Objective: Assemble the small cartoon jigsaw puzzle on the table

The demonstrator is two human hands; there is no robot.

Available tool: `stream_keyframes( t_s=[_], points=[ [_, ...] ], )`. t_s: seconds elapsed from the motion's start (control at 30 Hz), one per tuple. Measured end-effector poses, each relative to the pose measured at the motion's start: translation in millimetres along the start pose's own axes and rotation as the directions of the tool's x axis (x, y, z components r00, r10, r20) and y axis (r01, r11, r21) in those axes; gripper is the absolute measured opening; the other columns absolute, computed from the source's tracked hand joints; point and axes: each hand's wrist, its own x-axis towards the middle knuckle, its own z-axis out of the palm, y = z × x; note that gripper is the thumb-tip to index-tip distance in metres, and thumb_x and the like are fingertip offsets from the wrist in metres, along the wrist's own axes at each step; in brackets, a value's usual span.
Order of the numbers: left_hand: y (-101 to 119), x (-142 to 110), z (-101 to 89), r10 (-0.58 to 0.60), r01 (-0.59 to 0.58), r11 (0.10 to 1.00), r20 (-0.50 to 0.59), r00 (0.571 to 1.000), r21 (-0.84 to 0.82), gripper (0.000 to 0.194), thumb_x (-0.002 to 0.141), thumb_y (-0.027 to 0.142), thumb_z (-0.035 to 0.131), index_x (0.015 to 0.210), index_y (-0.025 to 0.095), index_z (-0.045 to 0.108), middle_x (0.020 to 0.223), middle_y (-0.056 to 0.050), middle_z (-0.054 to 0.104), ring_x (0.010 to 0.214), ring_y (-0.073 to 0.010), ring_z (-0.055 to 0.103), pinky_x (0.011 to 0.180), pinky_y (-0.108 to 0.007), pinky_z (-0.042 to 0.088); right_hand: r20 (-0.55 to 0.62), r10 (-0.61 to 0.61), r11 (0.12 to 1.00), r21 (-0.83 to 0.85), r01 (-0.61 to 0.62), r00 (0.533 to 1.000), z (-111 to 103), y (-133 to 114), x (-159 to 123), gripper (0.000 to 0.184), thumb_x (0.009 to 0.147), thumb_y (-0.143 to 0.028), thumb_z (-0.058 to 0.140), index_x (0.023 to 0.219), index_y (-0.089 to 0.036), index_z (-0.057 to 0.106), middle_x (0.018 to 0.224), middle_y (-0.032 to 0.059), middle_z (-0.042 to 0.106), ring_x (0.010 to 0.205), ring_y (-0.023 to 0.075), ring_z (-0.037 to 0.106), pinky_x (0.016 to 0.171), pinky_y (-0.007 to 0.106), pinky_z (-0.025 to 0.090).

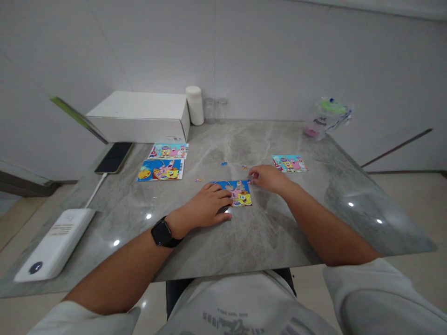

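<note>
A small cartoon jigsaw puzzle (242,199) lies on the table in front of me, with grey gaps in its upper part. Spread flat over its left side, my left hand (208,204) hides that portion. At the puzzle's upper right corner, my right hand (268,178) has its fingers pinched on a small puzzle piece (249,182), mostly hidden by the fingertips. Loose nearby are a blue piece (224,163), a multicoloured piece (244,167) and a pink-and-yellow piece (198,180).
To the right lies another cartoon puzzle picture (290,163); two cartoon cards (162,170) are at left. A phone (114,157) is cabled to a white power bank (56,244). Behind stand a white box (139,116), white bottle (194,106), two glasses (209,111) and a plastic bag (326,120).
</note>
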Motion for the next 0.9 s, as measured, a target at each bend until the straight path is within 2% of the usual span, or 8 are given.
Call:
stream_keyframes(
  t_s=[0.1,0.23,0.4,0.5,0.6,0.73,0.9],
  points=[
    [0.3,0.0,0.0,-0.002,0.002,1.000,-0.001,1.000,0.004,0.042,0.101,0.052,0.068,0.131,0.024,0.074,0.139,-0.010,0.071,0.125,-0.0303,0.060,0.110,-0.048,0.042,0.013,-0.018,1.000,-0.007,0.018,1.000,2.4,-3.8,3.9,0.022,0.091,-0.029,0.077,0.111,-0.023,0.080,0.108,0.0065,0.081,0.100,0.0227,0.072,0.084,0.030,0.049],
    [-0.1,-0.6,1.3,-0.010,0.010,1.000,0.006,1.000,0.009,0.043,0.100,0.052,0.068,0.132,0.024,0.073,0.141,-0.010,0.070,0.125,-0.0310,0.060,0.110,-0.049,0.042,0.011,-0.013,1.000,0.008,0.012,1.000,2.2,-3.0,7.9,0.014,0.087,-0.022,0.077,0.100,-0.023,0.081,0.104,0.0057,0.081,0.096,0.0217,0.072,0.080,0.029,0.048],
    [-0.3,-0.4,1.3,-0.002,0.002,1.000,0.005,1.000,0.009,0.044,0.101,0.053,0.067,0.133,0.023,0.072,0.140,-0.010,0.070,0.125,-0.0315,0.060,0.110,-0.050,0.042,0.032,-0.010,0.981,0.193,0.004,0.999,-12.8,-5.1,14.8,0.014,0.086,-0.017,0.074,0.098,-0.021,0.081,0.094,0.0031,0.080,0.086,0.0185,0.071,0.075,0.026,0.049],
    [0.3,-0.1,-0.1,-0.003,0.003,1.000,0.012,1.000,0.013,0.044,0.101,0.053,0.066,0.133,0.023,0.072,0.141,-0.011,0.070,0.124,-0.0313,0.060,0.109,-0.049,0.042,0.045,-0.081,0.953,0.296,0.065,0.996,-21.9,-18.5,20.3,0.014,0.087,-0.019,0.073,0.098,-0.021,0.082,0.092,0.0025,0.080,0.083,0.0169,0.071,0.074,0.025,0.049],
    [0.9,0.1,-1.0,-0.007,0.006,1.000,0.016,1.000,0.010,0.042,0.102,0.053,0.066,0.132,0.024,0.073,0.140,-0.010,0.070,0.124,-0.0310,0.060,0.109,-0.048,0.042,0.058,-0.131,0.940,0.325,0.106,0.990,-23.8,-39.8,24.2,0.015,0.088,-0.017,0.072,0.097,-0.021,0.083,0.092,0.0021,0.081,0.082,0.0157,0.071,0.075,0.024,0.049],
    [0.6,-0.1,-0.3,-0.004,0.005,1.000,0.023,1.000,-0.003,0.041,0.101,0.052,0.067,0.130,0.024,0.074,0.139,-0.009,0.070,0.125,-0.0306,0.059,0.110,-0.047,0.042,0.100,-0.153,0.940,0.322,0.113,0.983,-16.5,-63.4,25.1,0.018,0.088,-0.011,0.071,0.097,-0.021,0.083,0.092,0.0016,0.082,0.082,0.0145,0.072,0.073,0.022,0.049],
    [-0.8,-0.5,2.4,0.001,-0.001,1.000,0.016,1.000,0.006,0.043,0.101,0.051,0.067,0.134,0.024,0.072,0.141,-0.009,0.070,0.126,-0.0314,0.059,0.111,-0.048,0.042,0.145,-0.150,0.954,0.281,0.104,0.978,-6.0,-71.4,24.5,0.015,0.090,-0.015,0.075,0.099,-0.021,0.083,0.091,0.0018,0.082,0.081,0.0147,0.074,0.073,0.023,0.049]
  ],
)
